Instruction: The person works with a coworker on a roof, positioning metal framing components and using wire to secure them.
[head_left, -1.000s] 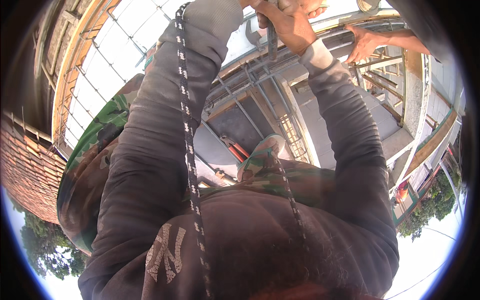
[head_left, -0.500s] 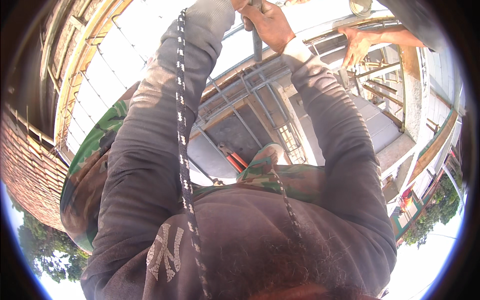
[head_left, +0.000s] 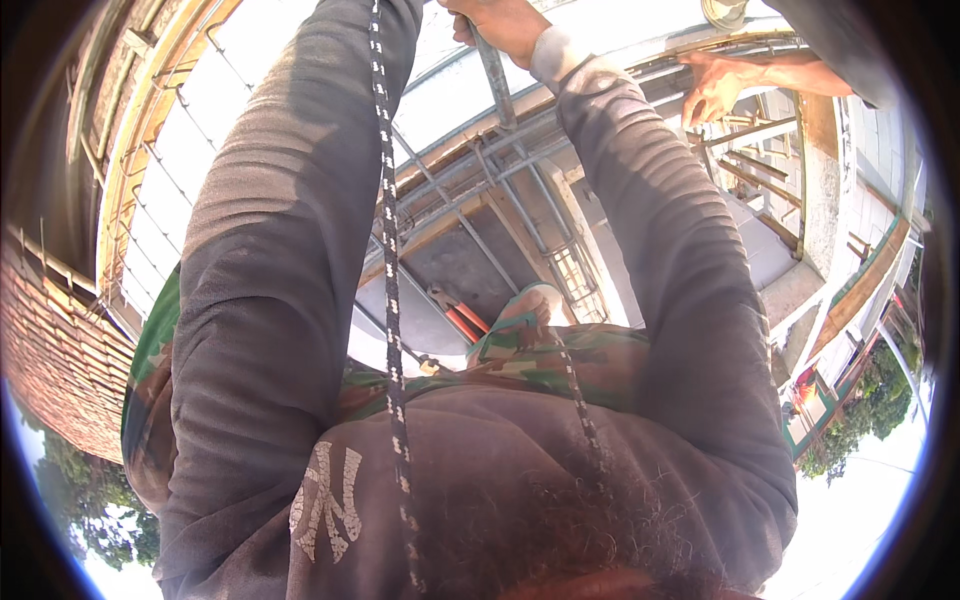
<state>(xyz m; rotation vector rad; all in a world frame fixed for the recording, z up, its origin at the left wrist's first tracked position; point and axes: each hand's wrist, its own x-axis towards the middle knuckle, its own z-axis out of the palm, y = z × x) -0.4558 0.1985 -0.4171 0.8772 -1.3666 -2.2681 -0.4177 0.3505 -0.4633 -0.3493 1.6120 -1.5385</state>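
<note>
1. Building site all round me, tiled roof (head_left: 70, 360) off to the left, bright sky (head_left: 840, 530) low at the right edge.
2. My right hand (head_left: 508, 28) is wrapped round a grey metal bar (head_left: 492, 75) near the top; can't tell if its lower end touches steel. My left hand's out of frame, so no clue about that grip.
3. Just below, steel rods (head_left: 515, 165) are already laid across. I'd call it mid-job, bar not let go yet; can't tell how much is left.
4. Red-handled tool (head_left: 465, 320) lies lower down, unheld.
5. Co-worker's hand (head_left: 715, 85) is near the wooden framing (head_left: 820, 130), right side.
6. Only lettering I can spot: a cracked pale monogram (head_left: 325, 505) on my sweatshirt (head_left: 520, 450).
</note>
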